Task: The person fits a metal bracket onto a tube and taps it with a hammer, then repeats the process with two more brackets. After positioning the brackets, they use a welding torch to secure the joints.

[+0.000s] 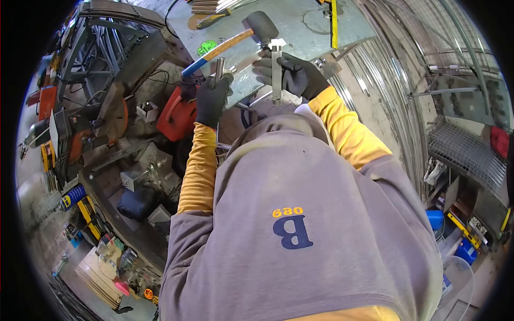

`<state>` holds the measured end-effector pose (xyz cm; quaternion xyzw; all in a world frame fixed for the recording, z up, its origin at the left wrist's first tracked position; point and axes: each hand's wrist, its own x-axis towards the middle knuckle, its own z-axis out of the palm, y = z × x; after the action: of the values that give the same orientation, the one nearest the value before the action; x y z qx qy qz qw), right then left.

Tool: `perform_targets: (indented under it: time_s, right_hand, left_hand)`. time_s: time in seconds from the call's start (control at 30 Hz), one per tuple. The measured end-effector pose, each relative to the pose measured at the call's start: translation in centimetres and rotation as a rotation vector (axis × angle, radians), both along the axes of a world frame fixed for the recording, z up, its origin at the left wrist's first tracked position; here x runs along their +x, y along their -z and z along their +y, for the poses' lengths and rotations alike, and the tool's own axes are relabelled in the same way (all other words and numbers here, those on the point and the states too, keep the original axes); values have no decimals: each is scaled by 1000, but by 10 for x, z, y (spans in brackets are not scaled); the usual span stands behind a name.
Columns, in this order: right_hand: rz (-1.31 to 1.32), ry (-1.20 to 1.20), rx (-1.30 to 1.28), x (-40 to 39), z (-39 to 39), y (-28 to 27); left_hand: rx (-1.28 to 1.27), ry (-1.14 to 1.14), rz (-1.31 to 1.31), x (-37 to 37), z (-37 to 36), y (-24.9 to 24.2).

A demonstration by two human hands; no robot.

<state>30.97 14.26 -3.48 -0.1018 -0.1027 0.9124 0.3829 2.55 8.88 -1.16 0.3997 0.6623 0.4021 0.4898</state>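
Note:
My left hand (213, 99), in a dark glove, is closed around a short shiny metal tube (220, 68) that sticks up from the fist. In my right hand (301, 76), also gloved, a flat metal bar (277, 75) is pinched between thumb and fingers, its length pointing away from me. The two hands are apart, at the near edge of a metal-topped table (300, 32). Just beyond them lies a mallet (227, 45) with a black head and a wooden handle, blue at the end. The handle passes close above my left hand.
A bright green patch (206, 48) is on the tabletop beside the mallet. A yellow ruler (334, 24) lies at the right. Long metal bars (385, 96) run along the right side. To the left stand a red case (176, 115) and a cluttered bench frame (115, 214).

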Motion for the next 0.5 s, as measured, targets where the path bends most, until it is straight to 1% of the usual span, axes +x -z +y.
perform_targets:
  time_s: [0.03, 0.1, 0.2, 0.33, 0.37, 0.4, 0.5]
  right_hand:
    - [0, 4, -7, 0, -1, 4]
    - [-40, -2, -19, -1, 0, 11]
    - [-34, -7, -4, -3, 2, 15]
    - [-45, 8, -42, -4, 1, 15]
    - [-41, 11, -40, -4, 0, 15]
    - [-47, 4, -54, -3, 0, 15]
    - [-78, 6, -67, -3, -1, 14]
  left_hand:
    - [-7, 4, 0, 0, -3, -2]
    - [82, 17, -25, 1, -7, -8]
    - [8, -52, -55, 8, -9, -18]
    - [22, -67, -27, 4, -9, -3]
    - [82, -57, 10, 4, -9, 0]
    - [143, -46, 47, 4, -9, 0]
    - [142, -10, 64, 3, -9, -2]
